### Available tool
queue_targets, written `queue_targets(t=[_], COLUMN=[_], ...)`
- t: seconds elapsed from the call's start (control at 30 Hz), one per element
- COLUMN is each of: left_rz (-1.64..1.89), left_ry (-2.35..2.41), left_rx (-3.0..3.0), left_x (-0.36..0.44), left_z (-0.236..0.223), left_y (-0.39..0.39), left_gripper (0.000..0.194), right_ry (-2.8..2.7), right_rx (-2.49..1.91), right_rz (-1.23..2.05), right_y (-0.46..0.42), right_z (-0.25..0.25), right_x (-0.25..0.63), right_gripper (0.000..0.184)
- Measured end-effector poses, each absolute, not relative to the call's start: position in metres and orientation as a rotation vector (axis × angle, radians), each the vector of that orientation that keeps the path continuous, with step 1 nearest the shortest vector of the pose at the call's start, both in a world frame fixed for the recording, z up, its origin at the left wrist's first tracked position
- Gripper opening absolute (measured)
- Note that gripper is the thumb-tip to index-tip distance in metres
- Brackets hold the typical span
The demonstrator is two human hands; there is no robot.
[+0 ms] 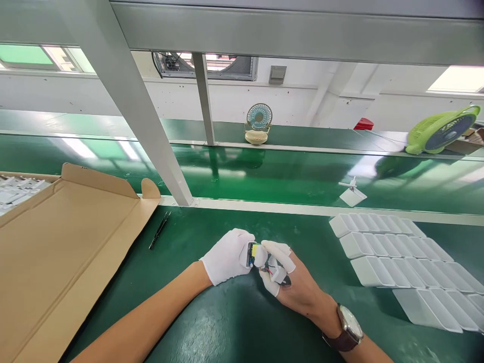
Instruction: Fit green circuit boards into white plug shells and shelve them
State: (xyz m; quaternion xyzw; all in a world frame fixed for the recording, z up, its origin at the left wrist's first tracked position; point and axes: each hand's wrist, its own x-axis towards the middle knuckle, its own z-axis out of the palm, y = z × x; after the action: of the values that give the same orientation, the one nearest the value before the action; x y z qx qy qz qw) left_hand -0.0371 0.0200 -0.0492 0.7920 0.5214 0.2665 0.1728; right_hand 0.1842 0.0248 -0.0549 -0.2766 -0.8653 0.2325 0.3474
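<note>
My left hand, in a white glove, is closed around one side of a small electronic assembly. Its circuit board has a yellow block on it and sits in what looks like a white housing. My right hand, with white covers on its fingers, pinches at the other side. Between the two hands is a round white part. A white plastic piece with a bit of red wire rests against the right fingers. How these parts join is too small to tell.
Black tweezers lie on the green table left of my hands. A large cardboard box covers the far left. Several rows of white plastic pieces stand at right. Behind a metal rail, a small white part sits on the green surface.
</note>
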Motion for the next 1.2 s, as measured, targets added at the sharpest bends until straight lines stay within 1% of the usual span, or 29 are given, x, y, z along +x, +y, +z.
queue_targets(t=[0.1, 0.23, 0.37, 0.57, 0.77, 0.9, 1.07, 1.13, 1.2], left_rz=[0.799, 0.84, 0.861, 0.859, 0.78, 0.755, 0.77, 0.789, 0.83], left_ry=[1.465, 1.452, 1.451, 1.451, 1.496, 1.49, 1.49, 1.491, 1.481], left_rx=[2.28, 2.329, 2.36, 2.393, 2.34, 2.325, 2.36, 2.359, 2.36], left_x=[-0.039, -0.041, -0.042, -0.041, -0.038, -0.037, -0.037, -0.037, -0.038], left_z=[-0.056, -0.063, -0.067, -0.066, -0.062, -0.059, -0.063, -0.067, -0.071], left_y=[0.02, 0.019, 0.018, 0.019, 0.02, 0.021, 0.022, 0.022, 0.021], left_gripper=[0.022, 0.035, 0.04, 0.03, 0.033, 0.023, 0.019, 0.02, 0.028], right_ry=[-2.243, -2.248, -2.246, -2.254, -2.268, -2.277, -2.27, -2.274, -2.279], right_rx=[-0.726, -0.708, -0.705, -0.706, -0.699, -0.706, -0.692, -0.692, -0.701], right_rz=[0.613, 0.57, 0.561, 0.521, 0.473, 0.483, 0.462, 0.444, 0.435], right_y=[0.024, 0.024, 0.024, 0.025, 0.023, 0.024, 0.024, 0.024, 0.024], right_z=[-0.058, -0.058, -0.059, -0.059, -0.05, -0.05, -0.055, -0.055, -0.054], right_x=[0.184, 0.183, 0.182, 0.183, 0.183, 0.183, 0.183, 0.183, 0.183], right_gripper=[0.059, 0.06, 0.063, 0.064, 0.062, 0.062, 0.065, 0.064, 0.063])
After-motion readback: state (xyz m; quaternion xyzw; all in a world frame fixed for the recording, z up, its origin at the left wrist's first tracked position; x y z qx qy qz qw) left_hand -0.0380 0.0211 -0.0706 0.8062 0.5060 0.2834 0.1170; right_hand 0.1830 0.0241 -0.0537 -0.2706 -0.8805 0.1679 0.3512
